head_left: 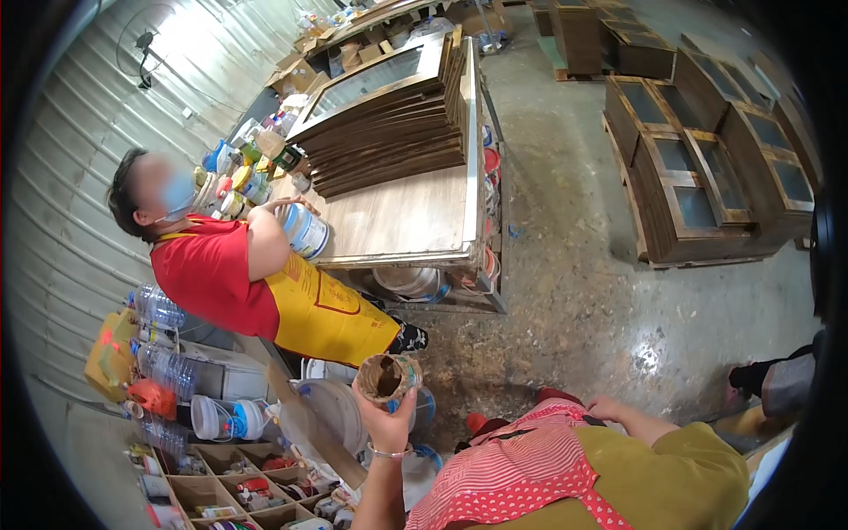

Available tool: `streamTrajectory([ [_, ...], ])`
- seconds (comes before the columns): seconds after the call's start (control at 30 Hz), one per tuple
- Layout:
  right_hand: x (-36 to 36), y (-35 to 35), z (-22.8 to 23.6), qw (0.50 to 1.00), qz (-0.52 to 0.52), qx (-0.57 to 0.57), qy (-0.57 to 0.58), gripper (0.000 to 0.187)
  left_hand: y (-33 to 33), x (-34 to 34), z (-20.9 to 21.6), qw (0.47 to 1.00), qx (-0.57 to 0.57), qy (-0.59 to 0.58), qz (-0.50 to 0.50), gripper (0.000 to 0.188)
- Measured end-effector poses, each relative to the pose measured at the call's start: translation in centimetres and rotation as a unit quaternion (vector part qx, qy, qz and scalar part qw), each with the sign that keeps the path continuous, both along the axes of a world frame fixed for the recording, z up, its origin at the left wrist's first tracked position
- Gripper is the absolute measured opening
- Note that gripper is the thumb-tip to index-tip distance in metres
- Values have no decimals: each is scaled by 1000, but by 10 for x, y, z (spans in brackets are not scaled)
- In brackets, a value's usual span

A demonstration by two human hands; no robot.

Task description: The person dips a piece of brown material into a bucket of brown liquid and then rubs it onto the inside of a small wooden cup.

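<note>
My left hand (388,422) is raised at the lower middle, its fingers wrapped round a crusted tan cup (408,375). The cup's mouth faces me and shows a dark brown inside; I cannot make out what it contains. There is a bangle on my left wrist. My right hand (609,410) is low by the upper edge of my red patterned apron (503,477). Its fingers are small and partly hidden, so their pose and any contact are unclear.
A person in a red shirt and yellow apron (322,305) stands at a worktable (389,225) stacked with glazed door frames (389,132). Pots and bottles crowd its left side. Buckets (322,415) and divided bins (199,495) stand lower left. Brown cabinets (698,168) rest on pallets at right.
</note>
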State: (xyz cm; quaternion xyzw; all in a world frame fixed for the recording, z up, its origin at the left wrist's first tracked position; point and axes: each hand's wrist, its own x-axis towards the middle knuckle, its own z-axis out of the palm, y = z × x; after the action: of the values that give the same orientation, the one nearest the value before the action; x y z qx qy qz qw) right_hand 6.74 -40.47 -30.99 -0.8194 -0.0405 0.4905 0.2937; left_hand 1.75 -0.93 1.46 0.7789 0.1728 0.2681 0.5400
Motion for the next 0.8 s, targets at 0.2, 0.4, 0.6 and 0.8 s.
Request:
streamTrajectory([
  [0.2,-4,-11,-16,995,-72,22,67,25,-14,-3,-11,998,-65,12,21,72],
  [0.4,20,-24,-26,990,-114,40,70,28,1,34,-18,982,-187,9,5,71],
  [0.6,39,-24,-20,974,-206,60,78,25,54,126,-46,997,-19,-1,81,71],
  [0.8,50,-2,39,983,-180,-15,45,26,116,190,-96,970,152,-7,190,74],
])
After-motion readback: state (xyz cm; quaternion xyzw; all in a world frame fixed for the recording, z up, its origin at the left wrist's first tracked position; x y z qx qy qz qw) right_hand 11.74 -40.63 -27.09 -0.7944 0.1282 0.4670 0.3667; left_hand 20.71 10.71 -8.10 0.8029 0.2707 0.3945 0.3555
